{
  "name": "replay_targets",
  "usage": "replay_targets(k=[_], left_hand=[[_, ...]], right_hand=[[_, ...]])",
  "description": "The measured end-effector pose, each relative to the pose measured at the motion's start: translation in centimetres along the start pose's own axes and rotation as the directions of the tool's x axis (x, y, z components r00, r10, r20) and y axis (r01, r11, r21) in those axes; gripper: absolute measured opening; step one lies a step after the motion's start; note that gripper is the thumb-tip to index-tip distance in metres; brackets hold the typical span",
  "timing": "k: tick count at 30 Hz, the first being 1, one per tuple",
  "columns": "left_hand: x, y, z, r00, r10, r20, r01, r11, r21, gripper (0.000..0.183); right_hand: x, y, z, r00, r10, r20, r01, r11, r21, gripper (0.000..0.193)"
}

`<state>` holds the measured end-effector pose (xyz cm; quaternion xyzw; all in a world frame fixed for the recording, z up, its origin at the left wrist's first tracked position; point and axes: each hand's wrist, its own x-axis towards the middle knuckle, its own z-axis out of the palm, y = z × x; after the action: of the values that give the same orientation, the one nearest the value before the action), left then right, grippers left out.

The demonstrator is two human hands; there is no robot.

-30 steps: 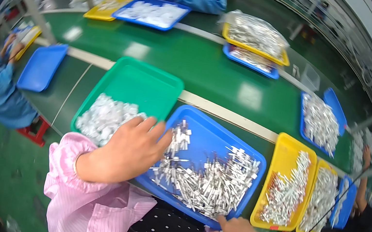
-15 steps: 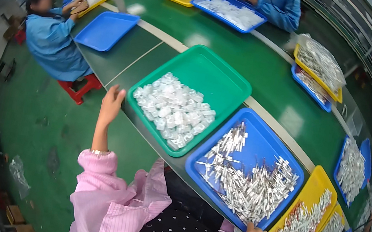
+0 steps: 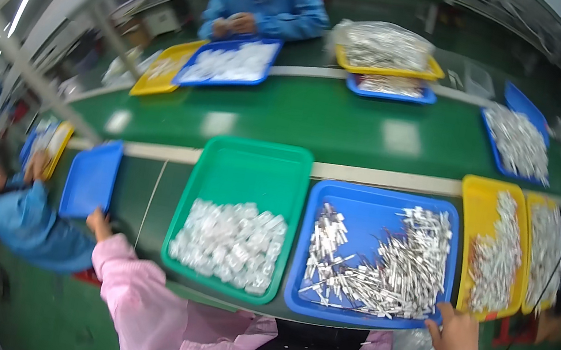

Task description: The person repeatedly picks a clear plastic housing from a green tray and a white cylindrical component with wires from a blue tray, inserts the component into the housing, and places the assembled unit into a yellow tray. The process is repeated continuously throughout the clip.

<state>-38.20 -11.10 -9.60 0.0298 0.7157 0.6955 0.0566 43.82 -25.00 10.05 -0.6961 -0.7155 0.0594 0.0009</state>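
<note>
My left hand (image 3: 99,222) is stretched out to the left, at the near right corner of a bare blue tray (image 3: 91,182). Its fingers are blurred, so I cannot make out whether they grip the rim. At the near right corner of another blue tray (image 3: 382,198), my right hand (image 3: 456,344) has its thumb and fingers around the rim. White connectors with short dark leads (image 3: 389,278) lie heaped in that tray. Between my arms stands a green tray (image 3: 256,163), its near half covered by clear plastic pieces (image 3: 228,244).
Yellow trays (image 3: 472,207) of similar white parts stand on the right. Across the green table (image 3: 304,123), a person in blue (image 3: 268,6) sits behind a blue tray of white pieces (image 3: 232,63). Another person in blue (image 3: 35,219) sits at left. Bagged parts (image 3: 384,44) top stacked trays.
The view has turned, so the trays now lie straighter before me. My left hand has moved from beside the green tray to the bare blue tray. My right hand stays at its tray's corner.
</note>
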Motion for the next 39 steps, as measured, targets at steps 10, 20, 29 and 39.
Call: replay_targets(k=[10,20,29,39], left_hand=[[-9.3,7.1,-0.3,0.879,0.089,0.469,0.17,0.859,-0.482,0.023],[-33.5,16.1,10.6,0.107,-0.081,0.991,0.351,0.936,0.039,0.03],[-48.6,10.7,21.2,-0.297,-0.05,0.953,0.508,0.837,0.202,0.023],[-41.4,16.5,15.5,0.161,0.168,0.973,0.354,0.91,-0.216,0.023]], right_hand=[[1.5,3.4,6.2,0.93,0.361,-0.064,-0.367,0.92,-0.141,0.021],[2.3,4.0,10.4,0.914,0.338,-0.227,-0.37,0.921,-0.121,0.017],[2.6,5.0,7.8,0.936,0.267,-0.23,-0.283,0.959,-0.036,0.024],[29.7,5.6,-0.1,0.97,0.12,-0.212,0.117,0.535,0.837,0.018]])
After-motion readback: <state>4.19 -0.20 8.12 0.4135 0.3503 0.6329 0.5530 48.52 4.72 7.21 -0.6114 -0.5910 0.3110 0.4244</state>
